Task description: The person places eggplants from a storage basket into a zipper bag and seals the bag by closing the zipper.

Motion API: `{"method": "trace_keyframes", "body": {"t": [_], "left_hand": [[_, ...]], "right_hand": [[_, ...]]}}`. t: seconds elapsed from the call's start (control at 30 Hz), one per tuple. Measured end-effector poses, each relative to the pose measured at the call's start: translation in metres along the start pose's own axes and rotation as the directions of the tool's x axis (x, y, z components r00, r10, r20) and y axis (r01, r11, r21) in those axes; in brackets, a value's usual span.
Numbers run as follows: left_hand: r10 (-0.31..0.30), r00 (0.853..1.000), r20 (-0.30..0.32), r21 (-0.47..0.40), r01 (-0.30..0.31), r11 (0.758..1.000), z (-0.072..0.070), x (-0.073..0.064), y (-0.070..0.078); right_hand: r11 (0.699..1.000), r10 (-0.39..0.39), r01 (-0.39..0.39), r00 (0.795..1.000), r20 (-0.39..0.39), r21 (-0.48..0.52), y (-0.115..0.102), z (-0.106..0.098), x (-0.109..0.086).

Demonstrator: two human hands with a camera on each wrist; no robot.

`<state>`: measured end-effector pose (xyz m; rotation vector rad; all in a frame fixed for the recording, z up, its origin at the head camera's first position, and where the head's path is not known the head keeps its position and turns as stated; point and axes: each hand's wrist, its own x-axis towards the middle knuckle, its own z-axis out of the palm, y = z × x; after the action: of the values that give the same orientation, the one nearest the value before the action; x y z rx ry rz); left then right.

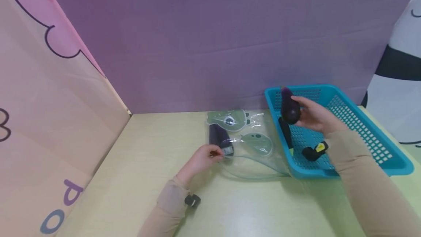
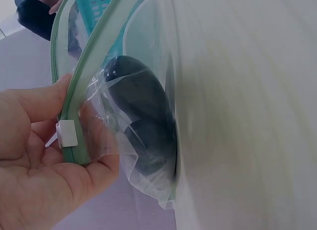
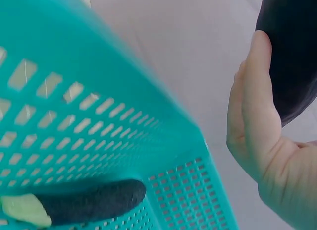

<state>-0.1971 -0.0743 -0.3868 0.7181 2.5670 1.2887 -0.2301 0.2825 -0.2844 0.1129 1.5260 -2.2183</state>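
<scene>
My left hand [image 1: 202,160] pinches the green zip edge of a clear printed zip bag [image 1: 258,143], by its white slider [image 2: 67,133]. The bag's mouth gapes toward the right. Dark purple eggplants [image 2: 141,88] lie inside it, partly covered by folds and print. With my right hand [image 1: 312,116] I grip a plump dark eggplant [image 1: 290,107] above the left side of a blue basket [image 1: 391,171]. In the right wrist view, fingers [image 3: 257,86] lie along that eggplant. A slim eggplant with a pale green cap [image 3: 94,202] rests in the basket.
The basket stands at the right on a pale table [image 1: 131,178], close beside the bag. A purple backdrop [image 1: 213,46] rises behind the table, and a printed panel [image 1: 49,101] borders its left side. Each wrist carries a small black camera [image 1: 192,200].
</scene>
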Motion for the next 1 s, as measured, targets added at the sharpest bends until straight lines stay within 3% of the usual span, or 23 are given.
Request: {"method": "trace_keyframes", "body": {"t": [0.33, 0.8, 1.0], "left_hand": [[-0.014, 1.000, -0.001, -0.018, 0.014, 1.000, 0.000, 0.000, 0.001], [-0.008, 1.000, -0.008, -0.018, 0.008, 1.000, 0.000, 0.000, 0.001], [-0.014, 1.000, -0.007, -0.019, 0.014, 1.000, 0.000, 0.000, 0.002]], "right_hand": [[0.997, -0.032, 0.032, 0.999, 0.008, -0.074, 0.004, 0.016, -0.002], [0.969, -0.009, 0.023, 0.998, 0.058, -0.247, 0.010, 0.032, -0.002], [0.963, 0.019, -0.001, 0.998, 0.064, -0.271, 0.012, 0.040, -0.006]]}}
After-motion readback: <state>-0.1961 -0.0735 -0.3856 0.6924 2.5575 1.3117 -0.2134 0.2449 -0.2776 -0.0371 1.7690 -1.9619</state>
